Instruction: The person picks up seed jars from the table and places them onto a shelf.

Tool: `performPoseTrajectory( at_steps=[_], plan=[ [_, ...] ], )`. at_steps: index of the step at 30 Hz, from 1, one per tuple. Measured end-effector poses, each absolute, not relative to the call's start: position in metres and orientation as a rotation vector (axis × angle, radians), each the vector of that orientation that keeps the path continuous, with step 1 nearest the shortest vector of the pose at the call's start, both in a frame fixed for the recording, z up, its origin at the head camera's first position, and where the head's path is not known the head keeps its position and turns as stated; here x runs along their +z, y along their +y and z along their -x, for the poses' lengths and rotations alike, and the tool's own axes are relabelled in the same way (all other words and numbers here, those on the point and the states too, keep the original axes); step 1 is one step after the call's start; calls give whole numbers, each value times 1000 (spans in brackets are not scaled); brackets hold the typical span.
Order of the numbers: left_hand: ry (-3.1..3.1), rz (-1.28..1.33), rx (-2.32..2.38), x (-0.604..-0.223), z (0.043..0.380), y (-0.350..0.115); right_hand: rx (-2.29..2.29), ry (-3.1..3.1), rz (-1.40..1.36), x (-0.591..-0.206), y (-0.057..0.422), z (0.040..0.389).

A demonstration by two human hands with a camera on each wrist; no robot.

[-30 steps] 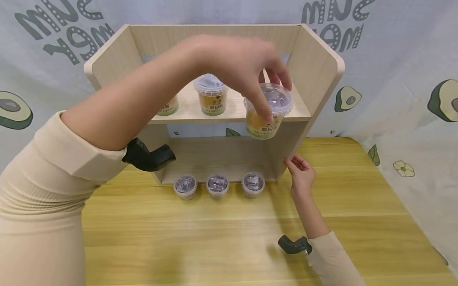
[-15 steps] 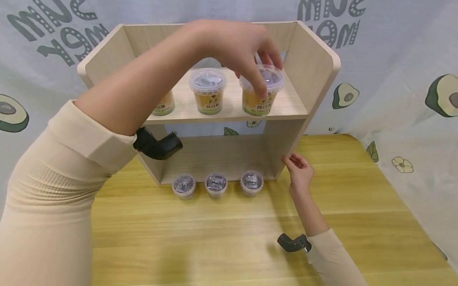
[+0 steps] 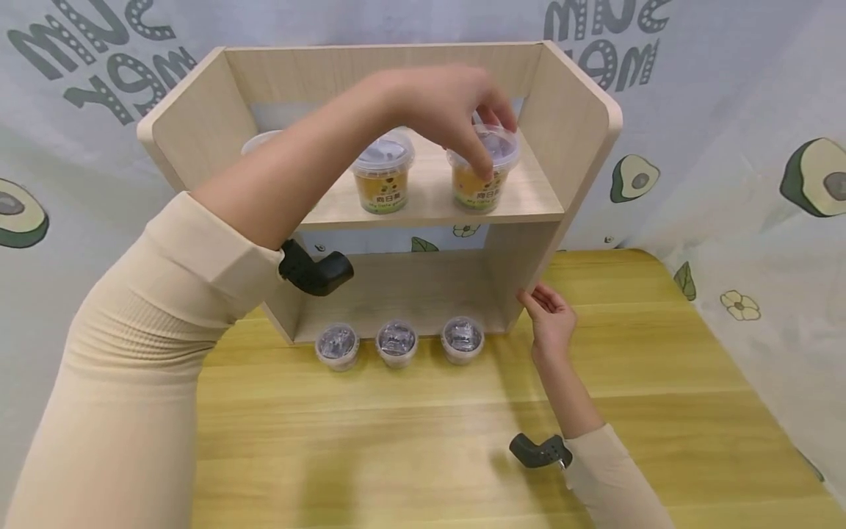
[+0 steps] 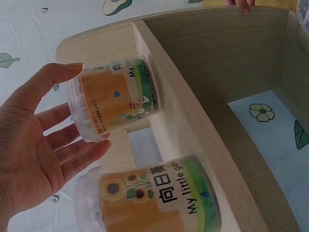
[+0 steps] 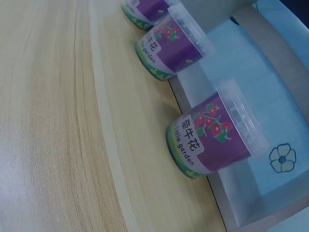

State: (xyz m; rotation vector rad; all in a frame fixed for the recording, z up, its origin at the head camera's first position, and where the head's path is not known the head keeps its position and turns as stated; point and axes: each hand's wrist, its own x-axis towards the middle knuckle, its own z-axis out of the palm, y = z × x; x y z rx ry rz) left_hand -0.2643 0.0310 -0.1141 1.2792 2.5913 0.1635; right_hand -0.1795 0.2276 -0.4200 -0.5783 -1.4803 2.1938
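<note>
Since a second ago, the held cup [image 3: 472, 187] has moved from in front of the shelf [image 3: 570, 136] onto or just over its upper board, near the right end; base contact is hard to confirm. On that board, a left cup [image 3: 259, 139] is mostly hidden by the forearm, and a middle cup [image 3: 385, 180] stands upright. The left grip [image 3: 456, 110] is closed round the held cup by its lid, thumb in front. Below, three purple cups [image 3: 396, 344] line the tabletop [image 3: 429, 448] along the shelf's front. At the shelf's right wall, the right grip [image 3: 554, 319] pinches the front edge. To place well, I'd keep the cup level, match its neighbour's line, settle the base fully, then loosen the fingers evenly so the lid doesn't catch.
</note>
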Motion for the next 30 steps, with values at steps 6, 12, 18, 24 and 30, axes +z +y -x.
performPoseTrajectory(
  at_steps=[6, 12, 18, 24, 30],
  plan=[
    [2591, -1264, 162, -121, 266, 32, 2191, -1490, 595, -421, 227, 179],
    [2595, -1273, 182, -124, 268, 32, 2193, -1482, 597, -421, 228, 179],
    [2606, -1271, 226, -127, 267, 31, 2191, -1488, 611, -420, 228, 179],
    [2627, -1247, 227, -127, 267, 29, 2193, -1494, 622, -419, 228, 178],
    [2656, -1239, 282, -125, 267, 23, 2200, -1497, 618, -418, 228, 177]
  ],
)
